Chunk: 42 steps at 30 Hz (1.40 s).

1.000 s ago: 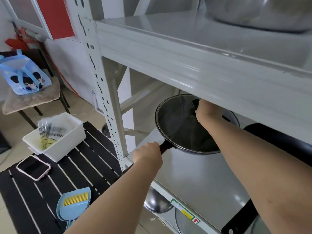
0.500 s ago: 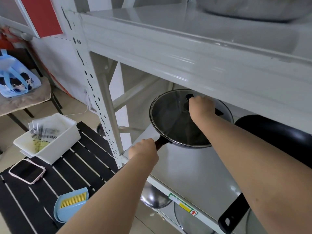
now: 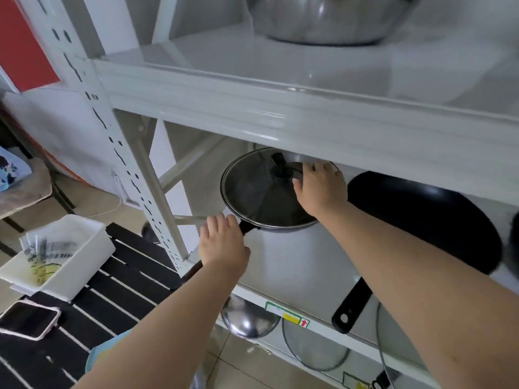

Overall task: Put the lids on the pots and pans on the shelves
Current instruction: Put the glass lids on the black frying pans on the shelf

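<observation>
A dark frying pan point(image 3: 283, 226) stands on the middle shelf point(image 3: 295, 265) of a white rack, with a glass lid point(image 3: 252, 189) sitting on it. My right hand point(image 3: 320, 189) lies on the lid's right side, fingers apart, just beside its black knob point(image 3: 278, 170). My left hand point(image 3: 223, 242) hovers over the pan's black handle point(image 3: 247, 226), fingers spread and not closed round it. To the right lies a larger black pan point(image 3: 427, 217) with no lid. Two more glass lids point(image 3: 314, 352) point(image 3: 393, 349) and a steel lid point(image 3: 248, 318) lie on the shelf below.
A big steel bowl point(image 3: 328, 21) sits on the top shelf. The rack's perforated post point(image 3: 132, 169) stands left of my left hand. A black slatted table point(image 3: 118, 299) at the left holds a white tub point(image 3: 59, 256) and a phone point(image 3: 26, 321).
Both hands have loosened. My left hand was closed on the pan handle and now has its fingers spread; my right hand has slid off the lid knob to the right. The view has tilted up.
</observation>
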{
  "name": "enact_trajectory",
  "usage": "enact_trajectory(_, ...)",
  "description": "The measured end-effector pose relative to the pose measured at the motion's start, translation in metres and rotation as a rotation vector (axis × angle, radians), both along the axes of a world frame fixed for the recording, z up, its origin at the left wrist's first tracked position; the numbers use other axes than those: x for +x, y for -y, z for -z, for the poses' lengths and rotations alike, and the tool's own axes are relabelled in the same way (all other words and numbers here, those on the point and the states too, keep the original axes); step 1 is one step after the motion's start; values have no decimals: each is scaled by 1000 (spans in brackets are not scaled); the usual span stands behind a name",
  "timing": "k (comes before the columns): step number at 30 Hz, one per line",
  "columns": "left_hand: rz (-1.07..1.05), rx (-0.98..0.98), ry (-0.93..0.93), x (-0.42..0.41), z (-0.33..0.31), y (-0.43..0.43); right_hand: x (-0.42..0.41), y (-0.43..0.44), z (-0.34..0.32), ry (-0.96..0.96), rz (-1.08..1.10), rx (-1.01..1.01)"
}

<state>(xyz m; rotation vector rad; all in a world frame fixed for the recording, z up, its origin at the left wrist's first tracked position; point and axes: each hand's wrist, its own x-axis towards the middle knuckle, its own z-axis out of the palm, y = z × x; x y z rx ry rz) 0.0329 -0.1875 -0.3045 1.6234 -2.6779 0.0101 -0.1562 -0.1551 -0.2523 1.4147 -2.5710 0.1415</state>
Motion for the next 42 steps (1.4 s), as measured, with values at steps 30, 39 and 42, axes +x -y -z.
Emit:
enact_trajectory(30,330,46,-86,-128,32,-181,-55,-330,116,84,475,245)
enact_trajectory(39,332,114,-121,-126,30,-171,-26,-359,116,39,345,-63)
enact_trajectory(42,317,130,-149,-126,32,-165,-15,-369,106,-6,329,-134)
